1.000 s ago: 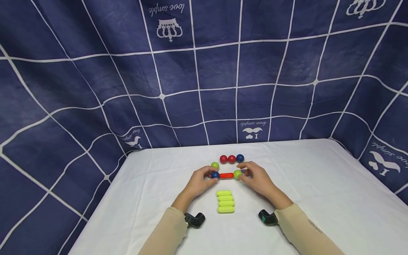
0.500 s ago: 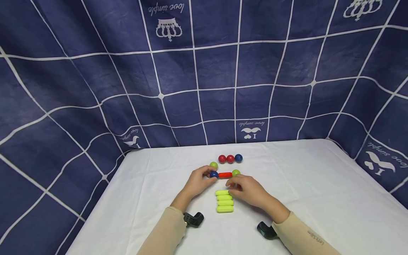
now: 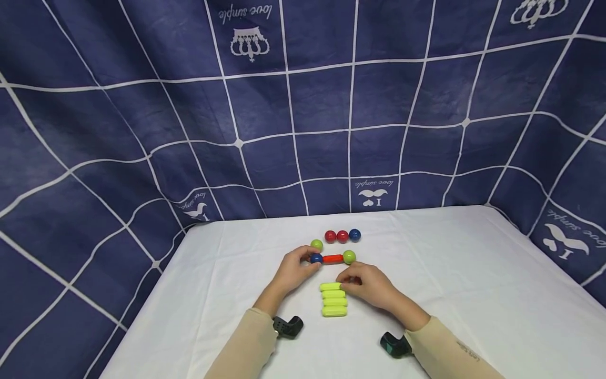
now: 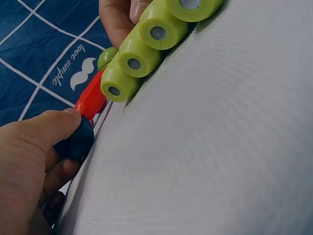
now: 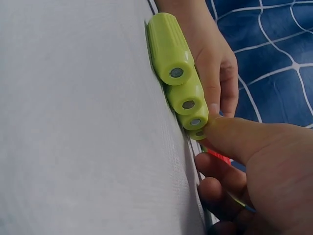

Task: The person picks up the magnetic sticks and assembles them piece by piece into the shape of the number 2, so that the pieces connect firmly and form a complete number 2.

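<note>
My left hand [image 3: 292,271] pinches a blue ball [image 3: 316,258] between thumb and fingers. A red rod [image 3: 333,259] joins that ball to a green ball [image 3: 349,257], the three forming a bar. Several yellow-green rods [image 3: 334,302] lie side by side nearer me, with round grey discs set in their ends in both wrist views. My right hand [image 3: 369,284] has thumb and fingers at the right end of the farthest yellow-green rod [image 5: 197,133]; the thumb partly covers that end. Another green ball [image 3: 316,244] sits just beyond my left fingertips.
Two red balls [image 3: 336,236] and a blue ball [image 3: 355,235] stand in a row farther back. A white cloth [image 3: 227,295] covers the table. Behind it hangs a dark blue curtain [image 3: 322,100] with white lines. Dark devices [image 3: 290,327] are worn on both wrists.
My right hand has let go of the bar's green ball and come nearer to the farthest yellow-green rod. My left hand keeps its hold; the bar's right end has swung slightly away.
</note>
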### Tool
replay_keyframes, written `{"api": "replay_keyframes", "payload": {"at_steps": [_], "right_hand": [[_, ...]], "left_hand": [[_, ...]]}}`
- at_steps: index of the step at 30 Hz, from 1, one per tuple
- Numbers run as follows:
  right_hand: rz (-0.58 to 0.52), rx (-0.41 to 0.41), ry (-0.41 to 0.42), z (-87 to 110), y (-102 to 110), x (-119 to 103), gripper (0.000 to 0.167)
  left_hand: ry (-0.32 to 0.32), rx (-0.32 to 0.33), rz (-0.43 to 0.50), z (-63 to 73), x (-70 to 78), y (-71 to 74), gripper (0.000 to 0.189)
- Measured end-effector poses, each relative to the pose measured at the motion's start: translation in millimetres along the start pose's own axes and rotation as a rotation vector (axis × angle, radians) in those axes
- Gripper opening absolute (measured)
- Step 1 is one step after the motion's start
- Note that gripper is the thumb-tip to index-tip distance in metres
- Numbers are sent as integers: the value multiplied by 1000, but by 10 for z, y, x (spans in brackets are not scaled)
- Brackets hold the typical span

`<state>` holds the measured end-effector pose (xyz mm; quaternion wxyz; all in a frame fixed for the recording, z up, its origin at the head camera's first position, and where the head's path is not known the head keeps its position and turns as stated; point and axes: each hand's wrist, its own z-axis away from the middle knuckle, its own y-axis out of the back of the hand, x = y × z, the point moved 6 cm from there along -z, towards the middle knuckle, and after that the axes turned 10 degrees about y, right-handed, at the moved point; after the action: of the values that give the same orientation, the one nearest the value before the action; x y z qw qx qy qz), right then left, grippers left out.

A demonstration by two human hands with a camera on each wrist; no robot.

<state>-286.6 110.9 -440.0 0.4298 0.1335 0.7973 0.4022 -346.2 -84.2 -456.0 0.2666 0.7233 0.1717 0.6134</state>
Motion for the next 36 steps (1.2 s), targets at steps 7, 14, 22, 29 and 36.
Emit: {"api": "replay_keyframes", "payload": {"at_steps": [7, 14, 22, 29, 36], "right_hand": [[0, 14, 0, 9, -8, 30, 10], [-48, 46, -9, 7, 17, 59, 13], [-141, 74, -38, 17, 55, 113, 18], [-126, 158, -35, 40, 176, 215, 22], [-118, 193, -46, 58, 282, 317, 22]], "left_hand": [[-4, 1, -9, -16, -15, -10, 29], [-12, 3, -11, -9, 8, -6, 29], [-21, 10, -20, 4, 3, -14, 28], [-4, 4, -10, 3, -23, -20, 28], [15, 2, 1, 1, -23, -15, 29]]}}
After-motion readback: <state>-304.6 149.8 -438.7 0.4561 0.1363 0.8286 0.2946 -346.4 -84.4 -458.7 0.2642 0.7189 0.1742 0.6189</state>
